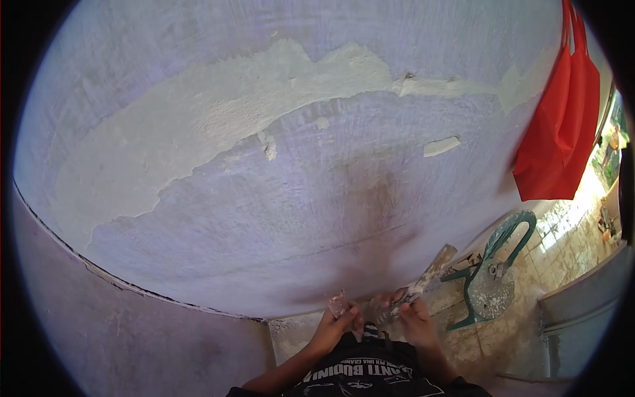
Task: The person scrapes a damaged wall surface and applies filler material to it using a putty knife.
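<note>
My left hand [344,320] is closed around a small flat piece [338,304] with whitish smears, held upright low in front of the wall. Close beside it, my right hand [415,316] grips a long flat plaster-smeared tool [431,270], which slants up to the right; its lower part is blurred between the hands. Ahead stands a pale lilac wall [291,231] with a broad band of rough light plaster [225,109] across it. A small bare patch [442,146] shows at right, and a brownish stain darkens the wall's middle.
A red bag [559,132] hangs at the right of the wall. Below it is a green chair [493,288] with a plaster-spattered seat, on a dusty tiled floor [473,344]. Another wall [132,324] meets this one at left. Bright daylight enters at far right.
</note>
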Action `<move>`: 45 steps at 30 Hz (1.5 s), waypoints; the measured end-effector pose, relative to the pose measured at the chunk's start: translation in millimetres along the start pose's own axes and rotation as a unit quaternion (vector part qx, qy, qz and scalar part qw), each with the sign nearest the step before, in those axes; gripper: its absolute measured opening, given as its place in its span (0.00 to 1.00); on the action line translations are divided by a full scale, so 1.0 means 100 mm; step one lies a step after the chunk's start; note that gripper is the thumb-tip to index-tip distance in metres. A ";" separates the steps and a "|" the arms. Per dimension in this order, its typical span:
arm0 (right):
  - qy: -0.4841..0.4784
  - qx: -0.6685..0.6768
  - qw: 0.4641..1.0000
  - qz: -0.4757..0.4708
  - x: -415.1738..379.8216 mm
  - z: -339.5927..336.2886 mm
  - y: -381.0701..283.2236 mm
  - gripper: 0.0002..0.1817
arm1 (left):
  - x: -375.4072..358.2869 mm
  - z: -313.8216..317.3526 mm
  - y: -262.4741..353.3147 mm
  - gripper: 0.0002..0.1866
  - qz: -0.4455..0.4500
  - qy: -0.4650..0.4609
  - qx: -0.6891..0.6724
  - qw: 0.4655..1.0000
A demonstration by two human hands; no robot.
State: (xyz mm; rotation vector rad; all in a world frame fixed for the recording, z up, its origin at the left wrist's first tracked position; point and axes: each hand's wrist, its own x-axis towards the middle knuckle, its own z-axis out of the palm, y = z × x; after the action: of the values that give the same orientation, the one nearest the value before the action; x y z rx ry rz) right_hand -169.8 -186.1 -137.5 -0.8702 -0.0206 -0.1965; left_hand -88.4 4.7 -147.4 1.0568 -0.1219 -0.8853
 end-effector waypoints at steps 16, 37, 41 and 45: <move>-0.084 -0.355 0.930 0.056 -0.12 0.61 0.49 0.29 | -0.49 -0.02 0.06 0.36 0.083 -0.015 0.049 0.995; -0.281 -0.062 0.933 0.215 0.84 0.47 -0.10 0.13 | -0.19 0.86 -0.63 0.21 0.194 0.174 -0.238 0.936; -0.285 0.044 0.921 0.262 0.92 0.61 -0.16 0.11 | -0.09 0.86 -0.58 0.22 0.215 0.182 -0.246 0.927; -0.268 -0.044 0.937 0.220 1.18 0.78 -0.17 0.10 | 0.13 0.74 -0.38 0.18 0.252 0.159 -0.212 0.931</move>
State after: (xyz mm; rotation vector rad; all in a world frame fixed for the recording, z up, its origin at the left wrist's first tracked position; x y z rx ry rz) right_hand -52.3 -156.4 -62.6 -0.9732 -0.3254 0.4687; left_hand -137.0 -63.5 -143.1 0.6985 0.0696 -0.2463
